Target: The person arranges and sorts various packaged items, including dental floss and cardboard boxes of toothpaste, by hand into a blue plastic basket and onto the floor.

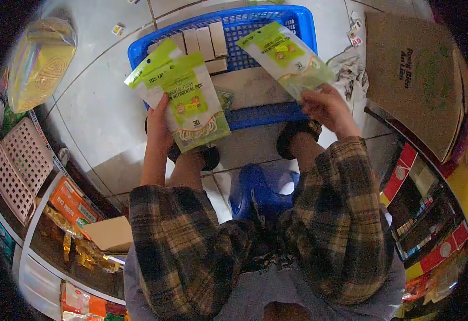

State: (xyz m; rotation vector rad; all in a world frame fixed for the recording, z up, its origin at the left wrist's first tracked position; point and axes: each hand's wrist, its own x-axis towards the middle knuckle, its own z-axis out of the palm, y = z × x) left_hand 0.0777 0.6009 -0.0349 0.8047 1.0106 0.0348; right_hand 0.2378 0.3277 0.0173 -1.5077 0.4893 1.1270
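My left hand (160,128) grips two overlapping green-and-white packs of dental floss picks (195,109), thumb on the front of the nearer one. Its label reads dental floss with interdental pick, 30. Another pack of dental floss picks (285,56) is pinched at its lower corner by my right hand (327,109), tilted over the right part of a blue plastic basket (223,15). Inside that basket stand several small white boxes (205,43) on the left, and a cardboard piece lies toward the near side. The packs hide part of the basket.
A blue stool (261,195) is between my legs. Shelves with packaged goods flank both sides. At left are a pink perforated basket (17,160) and a yellow wrapped pack (41,67). A large cardboard box (410,80) and crumpled plastic (350,75) lie at right.
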